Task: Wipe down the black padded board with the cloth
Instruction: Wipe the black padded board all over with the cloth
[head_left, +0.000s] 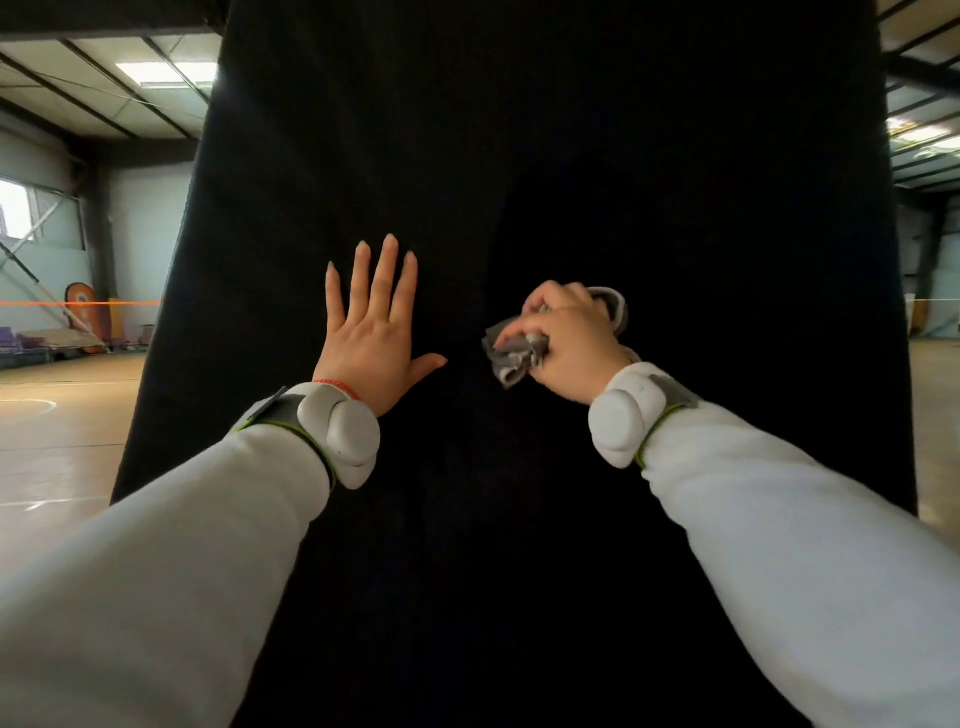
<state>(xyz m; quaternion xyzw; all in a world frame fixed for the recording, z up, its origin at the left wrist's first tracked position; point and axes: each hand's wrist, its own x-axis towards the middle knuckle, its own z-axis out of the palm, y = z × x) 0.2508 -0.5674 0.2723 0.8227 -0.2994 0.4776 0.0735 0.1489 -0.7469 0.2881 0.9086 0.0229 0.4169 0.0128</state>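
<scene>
1. Two hands are reaching toward the black padded board (519, 156), which is standing upright and filling the middle of the view.
2. The left hand (371, 332) is lying flat against the board, fingers spread and pointing up.
3. The right hand (571, 345) is curling tight around a bunched grey cloth (511, 356), holding it at the board's surface, just beside the left thumb.
4. White sleeves (156, 571) are covering both arms, and a white wrist device (340, 434) is sitting on each wrist.
5. A wooden court floor (62, 431) is showing to the left.
</scene>
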